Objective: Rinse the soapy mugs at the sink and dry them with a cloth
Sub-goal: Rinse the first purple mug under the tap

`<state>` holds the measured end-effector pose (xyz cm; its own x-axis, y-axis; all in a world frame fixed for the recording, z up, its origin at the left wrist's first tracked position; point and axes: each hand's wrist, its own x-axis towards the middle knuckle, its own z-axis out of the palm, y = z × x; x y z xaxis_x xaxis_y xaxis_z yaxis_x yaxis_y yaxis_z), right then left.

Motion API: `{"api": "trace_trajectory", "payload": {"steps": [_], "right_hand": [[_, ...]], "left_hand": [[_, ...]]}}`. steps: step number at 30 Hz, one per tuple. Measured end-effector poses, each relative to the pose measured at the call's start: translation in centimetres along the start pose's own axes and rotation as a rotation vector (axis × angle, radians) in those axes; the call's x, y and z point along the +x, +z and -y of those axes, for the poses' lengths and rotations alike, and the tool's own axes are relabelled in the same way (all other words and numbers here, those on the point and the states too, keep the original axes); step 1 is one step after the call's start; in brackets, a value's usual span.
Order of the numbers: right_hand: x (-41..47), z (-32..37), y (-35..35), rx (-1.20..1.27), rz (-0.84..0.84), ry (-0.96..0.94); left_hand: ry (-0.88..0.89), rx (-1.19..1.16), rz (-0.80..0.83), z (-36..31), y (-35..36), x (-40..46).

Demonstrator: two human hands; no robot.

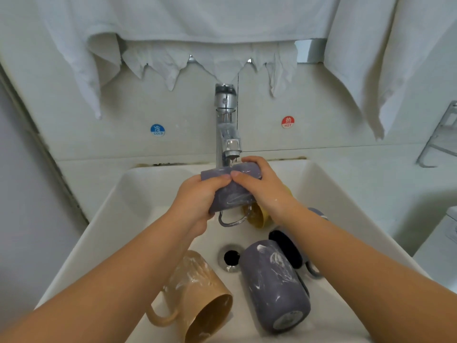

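I hold a soapy purple mug (231,196) on its side under the running tap (228,134), its handle hanging down. My left hand (197,201) grips its lower end and my right hand (259,184) wraps its upper end near the spout. In the white sink (138,194) lie a beige mug (197,295) and a purple mug (274,283), both streaked with suds. A yellow mug (258,216) lies behind my right wrist. Another purple mug (291,251) with a dark inside is partly hidden by my right forearm.
The drain (231,257) is open in the basin's middle. White cloths (210,18) hang on the wall above the tap. Blue cold (157,130) and red hot (287,122) stickers flank the tap. A metal rack (440,142) is fixed at the right.
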<state>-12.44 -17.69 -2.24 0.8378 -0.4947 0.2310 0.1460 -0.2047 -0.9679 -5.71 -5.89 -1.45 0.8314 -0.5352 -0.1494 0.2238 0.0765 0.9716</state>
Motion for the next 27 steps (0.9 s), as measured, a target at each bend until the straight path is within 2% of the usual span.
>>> {"api": "trace_trajectory", "payload": {"steps": [5,7,11,15,18,21,23,25,27], "right_hand": [[-0.1,-0.1,0.5,-0.056,-0.081,-0.007],[-0.1,-0.1,0.4,-0.038,-0.039,0.013],[0.0,-0.2,0.4,-0.055,0.0,-0.024],[0.3,0.2,1.1,-0.021,-0.098,-0.006],[0.1,0.4,0.6,0.018,-0.007,0.035],[-0.3,0.4,0.8,0.047,0.054,0.045],[0.0,0.2,1.4,0.034,-0.025,0.072],[0.5,0.3,1.7,0.078,-0.114,0.186],[0.7,0.4,1.4,0.169,-0.114,0.277]], "left_hand": [[-0.104,-0.065,-0.136,0.5,0.5,0.4],[-0.095,-0.081,-0.11,0.7,0.1,0.4],[0.029,-0.093,0.051,0.9,-0.5,-0.2],[0.034,-0.125,-0.05,0.9,0.0,-0.3],[0.057,-0.117,-0.1,0.7,-0.2,-0.2],[0.158,-0.054,-0.081,0.6,-0.8,-0.2],[0.231,0.002,-0.062,0.9,-0.8,-0.5],[0.29,0.039,-0.03,1.1,-0.5,-0.9],[0.309,0.066,-0.015,1.3,-0.3,-1.1]]}}
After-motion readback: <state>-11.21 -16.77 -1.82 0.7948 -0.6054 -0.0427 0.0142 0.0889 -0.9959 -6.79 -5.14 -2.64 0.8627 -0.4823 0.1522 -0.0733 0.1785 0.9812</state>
